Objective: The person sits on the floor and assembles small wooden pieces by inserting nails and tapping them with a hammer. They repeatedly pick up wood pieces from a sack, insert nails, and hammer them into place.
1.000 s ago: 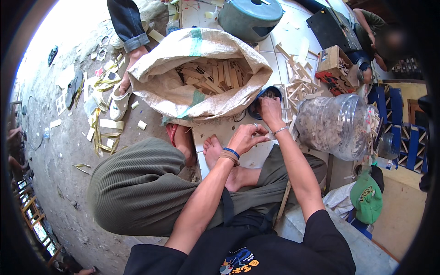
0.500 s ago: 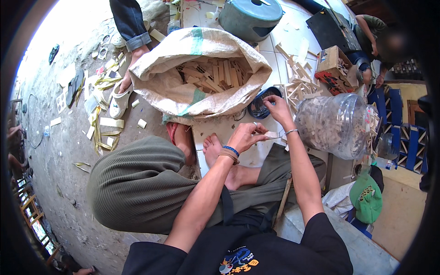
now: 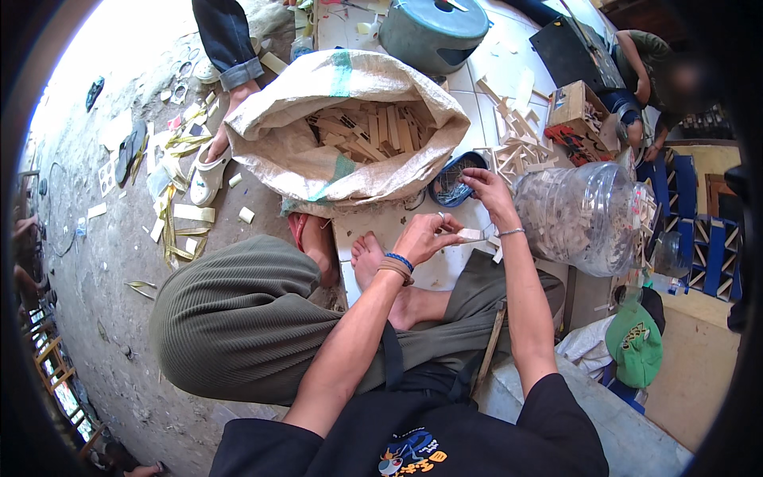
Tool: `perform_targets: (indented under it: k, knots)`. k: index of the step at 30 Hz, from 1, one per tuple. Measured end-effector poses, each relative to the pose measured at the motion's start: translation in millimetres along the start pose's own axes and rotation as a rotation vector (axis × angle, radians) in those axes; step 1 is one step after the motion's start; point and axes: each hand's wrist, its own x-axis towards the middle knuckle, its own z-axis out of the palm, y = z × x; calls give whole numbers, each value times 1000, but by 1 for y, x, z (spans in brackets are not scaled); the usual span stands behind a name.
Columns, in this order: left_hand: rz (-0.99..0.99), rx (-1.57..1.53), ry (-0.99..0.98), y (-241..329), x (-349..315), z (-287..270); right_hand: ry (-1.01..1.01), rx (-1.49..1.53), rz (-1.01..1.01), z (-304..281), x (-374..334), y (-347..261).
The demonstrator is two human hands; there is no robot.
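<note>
1. My left hand (image 3: 429, 238) pinches a pale block (image 3: 471, 234) by one end between thumb and fingers; likely held that way to leave the far end free.
2. My right hand (image 3: 494, 197) is beside the tub (image 3: 433, 193), thumb and fingertips drawn close together; can't tell if anything's between them.
3. Tub sits right against the sack (image 3: 369, 188), presumably for short reach; thin, wire-like bits inside, too small to name.
4. Sack's mouth is spread wide, edge folded back, so its wood pieces (image 3: 366, 135) show.
5. More sticks (image 3: 520, 135) lie heaped right of the tub; clear jar (image 3: 568, 219) on its side, just beside them.
6. Surface: white tiles (image 3: 433, 274), my bare foot (image 3: 368, 258) on them; rough grey ground (image 3: 95, 326) to the left, scraps scattered.
7. Room: stool (image 3: 433, 36) beyond the sack, box (image 3: 559, 103) of wood upper right, green cap (image 3: 636, 350) lower right, a co-worker's arm (image 3: 630, 60) behind the box.
</note>
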Motion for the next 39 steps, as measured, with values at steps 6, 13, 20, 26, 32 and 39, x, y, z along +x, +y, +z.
perform_targets:
  k: [6,13,20,26,32,39]
  knots:
    - [-12,-24,5,-1,0,1,194,-207,-271,2,3,7]
    - [-20,-1,-20,1,0,-1,143,-991,-617,19,0,8]
    - [5,-4,-12,-1,1,-1,51,-1381,-624,24,10,20]
    - [-15,-24,-17,0,1,0,108,-1321,-614,23,11,25]
    - [28,12,-8,0,1,-1,117,-1150,-609,17,-3,7]
    - [-2,11,-13,3,1,-1,175,-569,-384,7,-15,9]
